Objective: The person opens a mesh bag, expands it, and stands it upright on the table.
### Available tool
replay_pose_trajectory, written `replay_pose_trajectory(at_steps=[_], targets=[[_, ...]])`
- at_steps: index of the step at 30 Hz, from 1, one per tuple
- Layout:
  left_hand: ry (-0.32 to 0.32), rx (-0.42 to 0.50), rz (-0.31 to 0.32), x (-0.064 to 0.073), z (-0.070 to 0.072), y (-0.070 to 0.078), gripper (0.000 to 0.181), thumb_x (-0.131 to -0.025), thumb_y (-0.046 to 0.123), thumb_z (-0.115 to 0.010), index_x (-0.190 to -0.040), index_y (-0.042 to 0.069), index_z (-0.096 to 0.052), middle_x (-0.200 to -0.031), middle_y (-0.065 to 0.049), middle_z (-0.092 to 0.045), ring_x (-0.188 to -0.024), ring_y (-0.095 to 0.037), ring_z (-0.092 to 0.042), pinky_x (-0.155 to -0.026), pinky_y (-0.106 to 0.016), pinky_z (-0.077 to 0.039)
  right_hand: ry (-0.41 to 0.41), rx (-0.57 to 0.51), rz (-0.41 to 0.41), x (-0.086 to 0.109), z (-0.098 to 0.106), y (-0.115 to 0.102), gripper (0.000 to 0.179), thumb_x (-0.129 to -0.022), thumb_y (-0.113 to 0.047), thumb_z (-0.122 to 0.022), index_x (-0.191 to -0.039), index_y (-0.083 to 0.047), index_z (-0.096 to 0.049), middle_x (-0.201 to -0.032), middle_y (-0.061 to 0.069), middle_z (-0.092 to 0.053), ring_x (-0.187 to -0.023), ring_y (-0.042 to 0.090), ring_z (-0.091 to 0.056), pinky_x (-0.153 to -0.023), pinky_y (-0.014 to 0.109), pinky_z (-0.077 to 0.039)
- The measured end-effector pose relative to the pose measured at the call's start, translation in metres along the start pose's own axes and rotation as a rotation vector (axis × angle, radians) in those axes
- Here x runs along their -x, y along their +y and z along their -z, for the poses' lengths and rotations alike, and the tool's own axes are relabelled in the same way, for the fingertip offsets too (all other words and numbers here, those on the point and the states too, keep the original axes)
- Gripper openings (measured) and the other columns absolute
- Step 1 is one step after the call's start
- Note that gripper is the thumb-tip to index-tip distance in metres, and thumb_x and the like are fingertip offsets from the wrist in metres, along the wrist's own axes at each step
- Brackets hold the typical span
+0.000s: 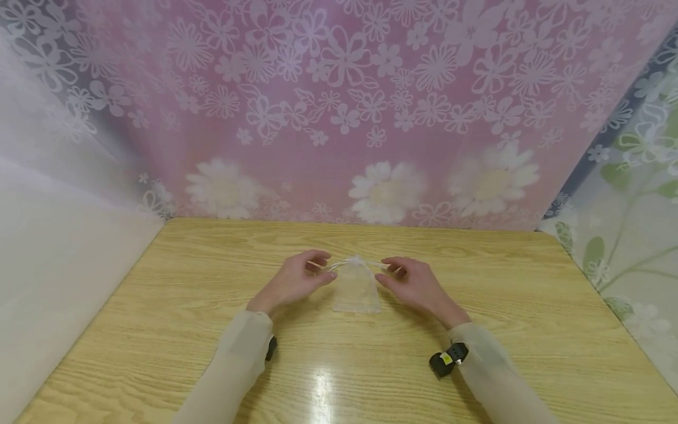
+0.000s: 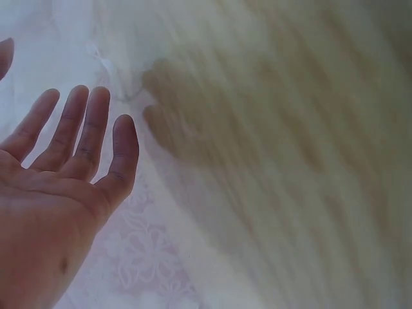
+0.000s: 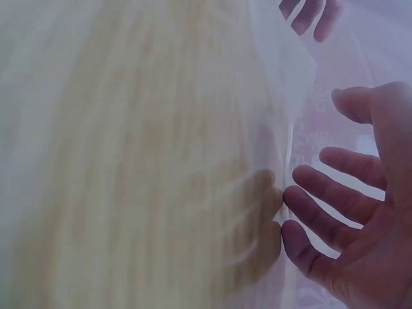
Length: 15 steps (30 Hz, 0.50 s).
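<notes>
In the head view we've got a small, see-through whitish drawstring pouch (image 1: 357,292) lying on the yellow-brown wood-grain surface (image 1: 175,330), just below the frame's centre, btwn the two hands. Thin white drawstring cords (image 1: 341,262) run from its gathered top out to both sides, one end twd the left hand (image 1: 295,277), the other twd the right hand (image 1: 417,284). Both hands look open: fingers loosely bent in the head view, spread & relaxed in the wrist views, w/ a gap btwn thumb & fingertips. The cord ends reach that gap on each side, but we can't tell if they touch or hook over the fingers. Prob. the hands sit either side, level w/ the pouch's neck, b/c cords led out opposite ways draw evenly & leave the body lying free; the surface presumably takes the pouch's weight, so no grip on the fabric is needed. As for looks: narrow, bunched neck at the top, body widening to a straight bottom edge twd the viewer, right side more curved than the left. Fabric's thin enough that the surface's colour shows thru; it seems flattish & limp, & we can't make out any contents.
</notes>
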<state>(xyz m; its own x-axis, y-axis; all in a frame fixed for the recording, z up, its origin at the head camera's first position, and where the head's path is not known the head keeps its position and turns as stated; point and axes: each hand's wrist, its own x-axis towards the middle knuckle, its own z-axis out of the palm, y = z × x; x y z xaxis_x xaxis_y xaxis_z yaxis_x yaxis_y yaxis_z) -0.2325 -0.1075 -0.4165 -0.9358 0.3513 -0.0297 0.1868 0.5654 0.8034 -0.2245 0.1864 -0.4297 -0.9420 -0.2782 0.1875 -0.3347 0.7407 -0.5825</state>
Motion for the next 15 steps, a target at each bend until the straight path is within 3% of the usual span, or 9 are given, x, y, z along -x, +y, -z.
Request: replay_pose_trajectory(at_steps=[15], targets=[[-0.086,-0.009,-0.004,-0.020,-0.011,0.003,0.043,-0.096,0.030,-0.074,-0.135,0.015,-0.064,-0.122,-0.003,-0.069,-0.112,-0.021,-0.066,-0.090,-0.037,-0.058,-0.087,-0.088,-0.045,-0.019,-0.009,-0.004,0.039,-0.092,-0.033,-0.074,-0.124,-0.011,-0.073,-0.098,0.002,-0.077,-0.087,0.014,-0.068,-0.081,0.033,-0.055]])
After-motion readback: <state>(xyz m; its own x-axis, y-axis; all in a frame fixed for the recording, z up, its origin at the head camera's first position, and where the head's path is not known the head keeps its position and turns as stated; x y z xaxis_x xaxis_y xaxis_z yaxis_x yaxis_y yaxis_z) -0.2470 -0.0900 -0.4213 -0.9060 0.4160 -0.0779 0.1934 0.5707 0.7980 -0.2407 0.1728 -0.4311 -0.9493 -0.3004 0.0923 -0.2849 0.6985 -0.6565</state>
